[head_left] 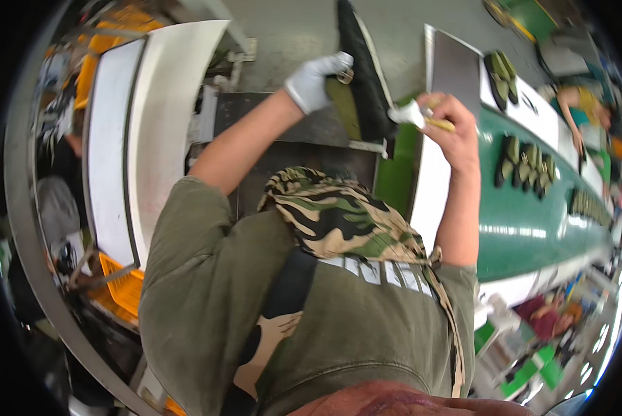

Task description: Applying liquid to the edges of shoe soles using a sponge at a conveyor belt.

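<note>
A shoe (366, 76) with a long black underside or sole and an olive green part is held up in front of me, toe end away. My left hand (316, 82), in a white glove, is closed on its left side, beside a small metal buckle (346, 75). In my bare right hand (455, 125) is a yellow-handled tool (439, 124) with a white head. That white head lies at the lower right edge of the shoe and seems to touch it. Its exact kind is not clear.
A green conveyor belt (526, 236) on my right carries several olive shoes (526, 165). One pair (501, 76) stands on its white border. A dark worktop (255, 114) lies ahead, white panels (165, 125) and a yellow crate (122, 286) left. Another person (575, 107) works across the belt.
</note>
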Available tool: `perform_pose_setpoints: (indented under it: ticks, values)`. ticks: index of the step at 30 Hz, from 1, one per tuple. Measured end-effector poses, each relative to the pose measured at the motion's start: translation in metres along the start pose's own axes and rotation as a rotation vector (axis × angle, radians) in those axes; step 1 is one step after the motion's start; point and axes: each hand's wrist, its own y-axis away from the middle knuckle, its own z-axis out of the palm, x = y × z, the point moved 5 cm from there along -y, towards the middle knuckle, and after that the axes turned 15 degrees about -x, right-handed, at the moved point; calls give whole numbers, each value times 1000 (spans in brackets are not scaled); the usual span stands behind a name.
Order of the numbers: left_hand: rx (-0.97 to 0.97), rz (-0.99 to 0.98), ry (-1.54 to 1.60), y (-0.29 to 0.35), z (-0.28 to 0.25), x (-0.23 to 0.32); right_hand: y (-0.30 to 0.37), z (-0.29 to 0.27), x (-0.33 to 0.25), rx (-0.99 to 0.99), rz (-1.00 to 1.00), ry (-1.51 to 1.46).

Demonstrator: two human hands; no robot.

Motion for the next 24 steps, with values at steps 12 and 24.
perform_pose_setpoints:
  ticks: [12, 24]
  values:
    - [446, 520, -250, 150, -43, 132, -52, 17, 36, 0, -63, -318]
    - [1333, 856, -390, 620, -47, 267, -42, 6, 83, 183, 37, -619]
